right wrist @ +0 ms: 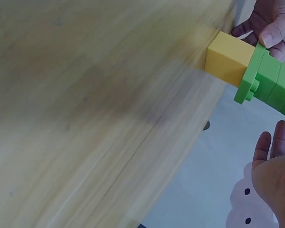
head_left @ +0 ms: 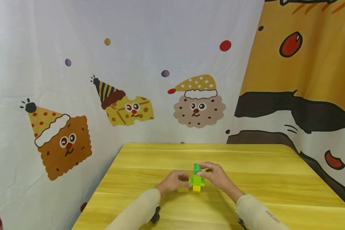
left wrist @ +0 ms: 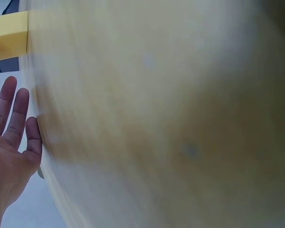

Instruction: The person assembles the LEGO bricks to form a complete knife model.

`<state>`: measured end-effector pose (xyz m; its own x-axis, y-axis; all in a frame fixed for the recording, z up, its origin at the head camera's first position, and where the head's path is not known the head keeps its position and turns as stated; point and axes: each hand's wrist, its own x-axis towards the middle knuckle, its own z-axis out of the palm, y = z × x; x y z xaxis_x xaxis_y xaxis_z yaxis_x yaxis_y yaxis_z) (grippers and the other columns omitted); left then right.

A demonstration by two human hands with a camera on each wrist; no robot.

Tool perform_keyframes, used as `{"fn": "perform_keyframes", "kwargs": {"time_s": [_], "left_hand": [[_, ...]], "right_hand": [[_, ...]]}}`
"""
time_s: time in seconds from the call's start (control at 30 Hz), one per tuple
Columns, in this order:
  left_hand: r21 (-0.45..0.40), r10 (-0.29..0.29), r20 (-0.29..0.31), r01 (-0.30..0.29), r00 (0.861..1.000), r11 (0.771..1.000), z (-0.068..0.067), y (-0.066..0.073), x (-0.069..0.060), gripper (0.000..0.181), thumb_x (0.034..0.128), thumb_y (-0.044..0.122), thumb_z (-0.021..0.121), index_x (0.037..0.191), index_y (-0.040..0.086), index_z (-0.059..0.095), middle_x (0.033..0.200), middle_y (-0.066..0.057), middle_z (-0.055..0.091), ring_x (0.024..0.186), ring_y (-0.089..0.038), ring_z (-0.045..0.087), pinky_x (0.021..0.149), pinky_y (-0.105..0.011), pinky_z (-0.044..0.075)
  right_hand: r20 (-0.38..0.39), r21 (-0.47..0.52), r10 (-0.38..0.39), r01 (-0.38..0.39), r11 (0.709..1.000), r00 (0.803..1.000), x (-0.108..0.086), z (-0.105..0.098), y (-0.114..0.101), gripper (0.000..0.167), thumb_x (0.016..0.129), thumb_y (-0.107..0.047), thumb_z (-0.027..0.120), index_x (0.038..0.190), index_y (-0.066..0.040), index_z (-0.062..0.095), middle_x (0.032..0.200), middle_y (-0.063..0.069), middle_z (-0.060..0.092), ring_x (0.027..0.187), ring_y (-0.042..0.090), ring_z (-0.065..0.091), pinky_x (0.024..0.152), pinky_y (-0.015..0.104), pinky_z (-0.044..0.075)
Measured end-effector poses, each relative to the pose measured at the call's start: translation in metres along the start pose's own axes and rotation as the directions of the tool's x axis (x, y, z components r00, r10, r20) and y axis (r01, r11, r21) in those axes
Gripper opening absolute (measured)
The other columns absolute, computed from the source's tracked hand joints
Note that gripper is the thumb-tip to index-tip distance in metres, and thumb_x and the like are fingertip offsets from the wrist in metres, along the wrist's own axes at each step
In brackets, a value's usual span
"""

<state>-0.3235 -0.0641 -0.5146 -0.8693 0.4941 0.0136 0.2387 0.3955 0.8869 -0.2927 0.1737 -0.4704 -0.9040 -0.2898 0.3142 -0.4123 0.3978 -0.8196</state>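
A small tower of toy building blocks [head_left: 197,180] stands upright on the wooden table. Its base is a yellow block [right wrist: 228,57], with a light green crosswise plate [right wrist: 249,78] above it and green blocks [right wrist: 274,83] stacked on top. My right hand [head_left: 217,176] pinches the darker green top block between thumb and forefinger from the right. At the left end of the plate, my left hand [head_left: 175,181] holds the tower with thumb and fingertips. In the left wrist view its other fingers [left wrist: 19,114] stretch out loosely; its forefinger and thumb are mostly out of frame.
The yellow wood-grain table [head_left: 149,156] extends around the tower. Behind it hangs a white cloth [head_left: 138,54] printed with cartoon snacks, with an orange and black printed figure [head_left: 276,73] at right. Dark straps [head_left: 156,214] show below the sleeves.
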Motion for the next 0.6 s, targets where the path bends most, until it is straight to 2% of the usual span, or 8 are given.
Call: {"fn": "perform_keyframes", "kwargs": {"time_s": [0.17,0.33,0.6], "left_hand": [[0.016,0.004,-0.005,-0.004,1.0,1.0,-0.0003,0.0001,0.0,0.025,0.0848,0.032,0.081,0.104,0.019,0.072,0.099,0.007,0.067,0.092,-0.011,0.06,0.083,-0.034,0.051],[0.021,0.013,-0.006,-0.013,1.0,1.0,0.0,-0.0004,-0.0006,0.025,0.0851,0.031,0.081,0.104,0.018,0.071,0.098,0.008,0.067,0.091,-0.01,0.061,0.082,-0.033,0.051],[0.006,0.022,-0.004,-0.022,1.0,1.0,0.0006,0.001,-0.0019,0.029,0.0857,0.029,0.08,0.11,0.017,0.07,0.1,0.008,0.066,0.093,-0.011,0.061,0.084,-0.033,0.052]], "right_hand": [[-0.006,0.002,0.028,-0.028,1.0,1.0,-0.0019,-0.0007,0.0045,0.039,0.09,-0.021,0.075,0.128,-0.013,0.068,0.12,0.004,0.066,0.108,0.031,0.061,0.088,0.032,0.05],[-0.009,0.027,0.037,-0.037,0.999,0.999,-0.003,-0.0011,0.0067,0.039,0.09,-0.023,0.075,0.128,-0.016,0.069,0.116,0.001,0.067,0.106,0.028,0.061,0.087,0.031,0.05],[-0.005,0.067,0.04,-0.04,0.997,0.999,-0.0021,-0.0017,0.0053,0.037,0.091,-0.02,0.074,0.126,-0.009,0.069,0.114,0.006,0.067,0.106,0.029,0.06,0.084,0.031,0.051]]}}
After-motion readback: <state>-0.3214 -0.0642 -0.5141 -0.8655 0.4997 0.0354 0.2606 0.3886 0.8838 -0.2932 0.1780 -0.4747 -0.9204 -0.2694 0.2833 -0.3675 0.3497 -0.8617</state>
